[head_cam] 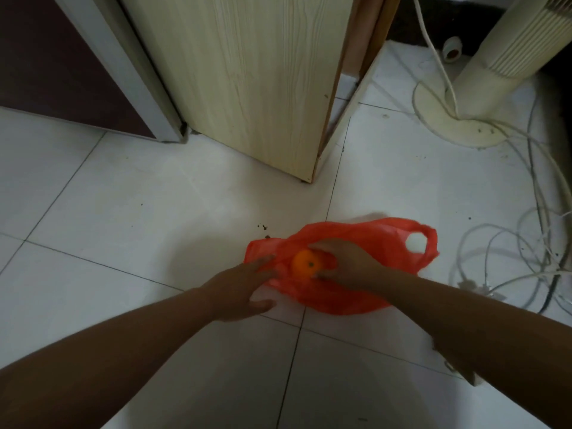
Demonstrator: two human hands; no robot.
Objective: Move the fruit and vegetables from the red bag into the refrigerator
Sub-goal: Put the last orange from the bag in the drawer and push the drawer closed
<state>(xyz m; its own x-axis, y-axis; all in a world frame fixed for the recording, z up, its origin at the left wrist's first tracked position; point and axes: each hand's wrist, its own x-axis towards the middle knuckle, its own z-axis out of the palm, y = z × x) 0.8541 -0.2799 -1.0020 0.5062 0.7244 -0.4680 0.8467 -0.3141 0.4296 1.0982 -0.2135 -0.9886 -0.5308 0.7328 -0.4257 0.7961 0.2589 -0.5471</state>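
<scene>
Down on the white tiled floor [123, 212] stand a pale wooden panel [247, 72], a dark maroon door [55, 57] with a grey edge to its left, and a cream fan stand [458, 125] to the right among loose white cables [510, 249]. Nearer me, the red bag [371, 236] lies flat on the tiles. My left hand [244, 286] rests with straight fingers on the bag's left edge. My right hand [346, 264] curls round an orange [305, 264] at the bag's mouth.
</scene>
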